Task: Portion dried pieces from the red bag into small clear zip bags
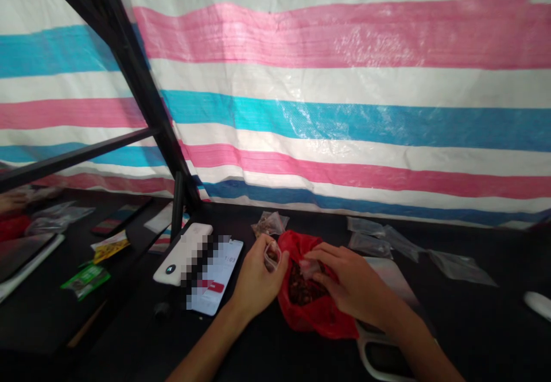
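My left hand (258, 279) is closed around a small clear plastic bag (272, 256), whose mouth is open and shows brown bits inside. Just right of it, an open red plastic bag (318, 320) holds many dark brown dried pieces (301, 290). My right hand (350, 284) reaches over this bag, fingers pinched on a small translucent plastic piece (310, 268); its exact kind is unclear. Behind my left hand lies a filled clear bag (270, 223) with brown contents. A scale with a metal-looking plate (391, 276) and white body (371, 359) sits partly under my right forearm.
Several flat clear bags (370, 244) lie at the back right. To the left are a phone (217, 290), a white device (196, 236), a green packet (88, 280) and a yellow packet (111, 247). A black metal frame (142, 95) stands before a striped tarp (344, 84).
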`<state>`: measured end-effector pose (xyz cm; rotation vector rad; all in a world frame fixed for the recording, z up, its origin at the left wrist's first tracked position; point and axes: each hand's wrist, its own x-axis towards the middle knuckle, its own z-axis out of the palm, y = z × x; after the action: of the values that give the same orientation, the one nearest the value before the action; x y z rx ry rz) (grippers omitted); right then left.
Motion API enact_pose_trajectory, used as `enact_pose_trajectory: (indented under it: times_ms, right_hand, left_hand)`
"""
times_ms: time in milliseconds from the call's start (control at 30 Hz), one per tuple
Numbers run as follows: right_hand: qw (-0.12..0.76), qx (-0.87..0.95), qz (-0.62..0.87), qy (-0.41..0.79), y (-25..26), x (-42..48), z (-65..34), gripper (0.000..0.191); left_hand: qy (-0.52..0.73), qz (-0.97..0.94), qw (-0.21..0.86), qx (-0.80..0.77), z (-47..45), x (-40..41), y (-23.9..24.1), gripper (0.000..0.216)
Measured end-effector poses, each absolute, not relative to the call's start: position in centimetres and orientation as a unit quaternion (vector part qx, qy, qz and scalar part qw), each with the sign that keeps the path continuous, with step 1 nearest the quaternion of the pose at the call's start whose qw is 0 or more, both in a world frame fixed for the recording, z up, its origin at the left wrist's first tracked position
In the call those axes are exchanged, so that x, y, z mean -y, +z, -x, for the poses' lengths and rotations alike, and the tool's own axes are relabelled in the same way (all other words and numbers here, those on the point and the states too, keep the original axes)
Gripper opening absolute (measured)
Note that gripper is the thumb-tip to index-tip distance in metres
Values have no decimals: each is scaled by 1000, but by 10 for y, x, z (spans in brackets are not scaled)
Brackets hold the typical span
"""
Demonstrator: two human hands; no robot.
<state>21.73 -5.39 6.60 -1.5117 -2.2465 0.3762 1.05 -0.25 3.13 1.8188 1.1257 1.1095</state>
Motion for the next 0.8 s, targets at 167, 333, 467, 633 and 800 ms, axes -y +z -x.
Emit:
enact_pose_trajectory:
  times_ms: [167, 333, 467, 633, 800]
  right_hand:
    - [148, 796, 570, 138, 54, 53, -212, 37]
    - [255, 784, 553, 122, 62, 57, -210, 42]
    - [348, 770, 513, 148, 70, 60, -200, 33]
    - [370, 769, 482, 202, 59, 71, -171, 68]
    - [418, 713, 501, 258, 51, 76, -154, 45]
  left_hand:
    - [433, -712, 359, -420, -10, 4, 30, 14]
    - [502, -700, 353, -366, -8, 6, 30, 17]
    - [524, -684, 395, -319, -6, 6, 36, 24]
    - [441, -698, 515, -232, -1, 8, 49, 51]
    - [379, -683, 597, -184, -1, 13, 51, 70]
